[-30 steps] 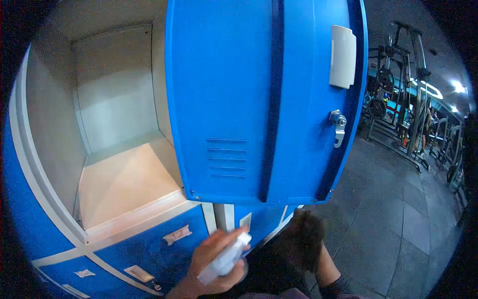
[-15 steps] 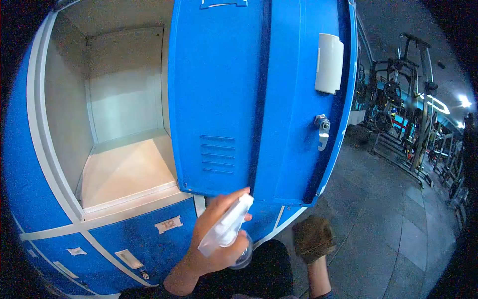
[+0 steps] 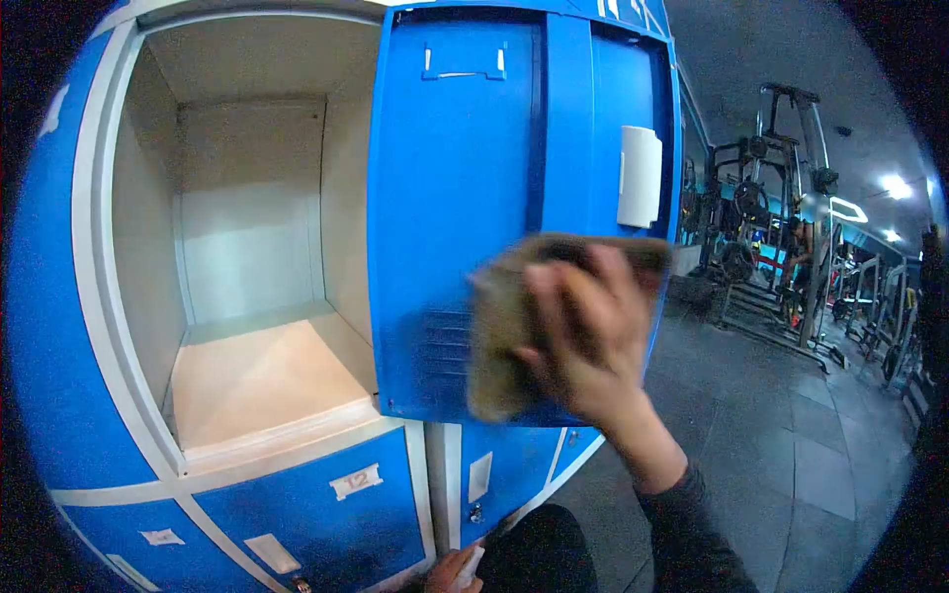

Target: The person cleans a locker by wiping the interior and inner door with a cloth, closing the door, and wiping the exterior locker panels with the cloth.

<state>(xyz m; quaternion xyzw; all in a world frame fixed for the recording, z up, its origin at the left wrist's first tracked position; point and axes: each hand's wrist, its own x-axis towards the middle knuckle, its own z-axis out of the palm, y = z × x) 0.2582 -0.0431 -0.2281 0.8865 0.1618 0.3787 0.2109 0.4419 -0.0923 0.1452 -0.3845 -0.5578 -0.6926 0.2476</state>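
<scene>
My right hand (image 3: pixel 603 346), blurred by motion, grips a brown cloth (image 3: pixel 499 341) at the inner face of the open blue locker door (image 3: pixel 450 188). The cloth spreads over the lower part of the door, partly across its vent slots (image 3: pixel 440 346), and hides the lock. At the bottom edge, my left hand (image 3: pixel 445 575) is closed around a spray bottle (image 3: pixel 473 565); only the white top of the bottle shows.
Left of the door, the open compartment (image 3: pixel 252 376) shows bare beige walls and floor. A shut locker marked 12 (image 3: pixel 316 514) lies below. White handle backing (image 3: pixel 641 178) juts from the door. Gym racks (image 3: pixel 791 217) stand at right on dark floor tiles (image 3: pixel 732 435).
My right hand has risen with the cloth from below the door to its inner face. My left hand has dropped with the spray bottle to the bottom edge. The view has shifted slightly.
</scene>
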